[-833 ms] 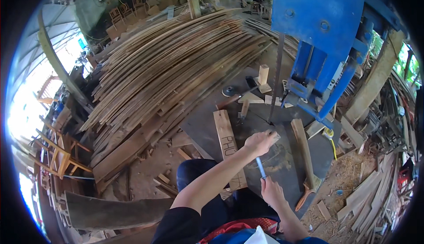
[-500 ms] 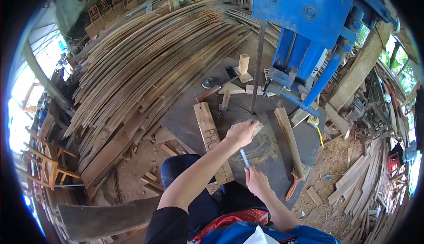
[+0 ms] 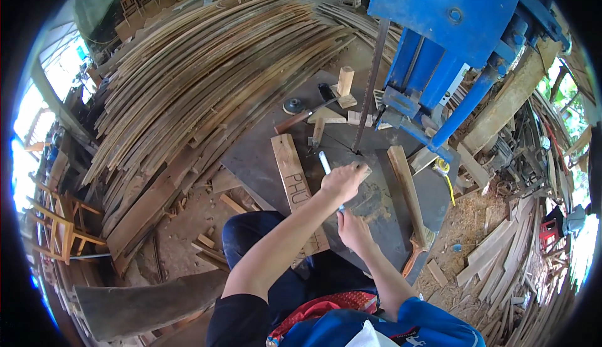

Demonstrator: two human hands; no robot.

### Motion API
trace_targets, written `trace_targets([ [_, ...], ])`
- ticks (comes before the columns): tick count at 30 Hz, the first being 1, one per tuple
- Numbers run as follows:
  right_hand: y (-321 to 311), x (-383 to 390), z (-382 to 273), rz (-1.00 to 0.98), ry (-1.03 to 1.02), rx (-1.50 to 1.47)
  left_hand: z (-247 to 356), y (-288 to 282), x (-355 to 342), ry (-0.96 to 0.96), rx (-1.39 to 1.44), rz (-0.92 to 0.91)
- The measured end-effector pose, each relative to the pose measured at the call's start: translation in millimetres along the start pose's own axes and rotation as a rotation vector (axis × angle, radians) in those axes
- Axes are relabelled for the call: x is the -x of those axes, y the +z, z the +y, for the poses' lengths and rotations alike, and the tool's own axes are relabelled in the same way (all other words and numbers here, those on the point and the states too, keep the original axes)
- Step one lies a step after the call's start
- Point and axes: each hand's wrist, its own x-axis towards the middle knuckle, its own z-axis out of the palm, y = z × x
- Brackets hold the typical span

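My left hand (image 3: pixel 343 182) is closed on a small wooden piece (image 3: pixel 366 172) above the dark saw table (image 3: pixel 382 209); most of the piece is covered by my fingers. Just nearer to me, my right hand (image 3: pixel 355 231) grips a slim metal file (image 3: pixel 324 163). The file passes under my left hand, and its bright tip sticks out on the far side. Left of my hands lies a wooden board (image 3: pixel 291 174) with dark marked letters. Beyond them stands the band saw's blade (image 3: pixel 370 90).
The saw's blue frame (image 3: pixel 445 8) rises at the far right. Around the table lie a hammer (image 3: pixel 293 123), a curved wooden leg (image 3: pixel 407 190), a brush (image 3: pixel 412 259) and a tape measure (image 3: pixel 441 167). A large stack of planks (image 3: pixel 219 90) fills the left.
My right hand has moved forward and left, closer to my left hand. The file has slid with it, so its tip now shows beyond my left hand. The view has shifted slightly.
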Motion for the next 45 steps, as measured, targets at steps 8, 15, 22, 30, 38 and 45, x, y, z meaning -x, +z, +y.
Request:
trace_targets([
  [8, -7.1, 17.2, 8.7, -0.058, 0.027, 0.017, 6.5, 2.9, 7.3, -0.025, 0.081, -0.053],
  [15, 4.8, -2.7, 38.9, 0.106, -0.118, -0.156, 38.7, 7.9, 3.1, 0.039, -0.007, -0.11],
  [22, 1.6, -9.8, 15.1, -0.082, 0.15, -0.317, 7.4, 9.1, -14.8, 0.094, 0.024, -0.047],
  [30, 1.6, -9.6, 23.6, -0.129, 0.074, -0.49, -5.4, 1.0, -25.3, 0.295, 0.166, -0.068],
  [38, 3.5, -6.2, 25.2, -0.084, 0.075, -0.479, -2.0, -2.1, -26.9, 0.223, 0.169, -0.075],
  [45, -0.1, -1.0, 26.1, -0.073, 0.026, -0.513, -1.9, -4.8, -23.1, 0.221, 0.187, -0.121],
])
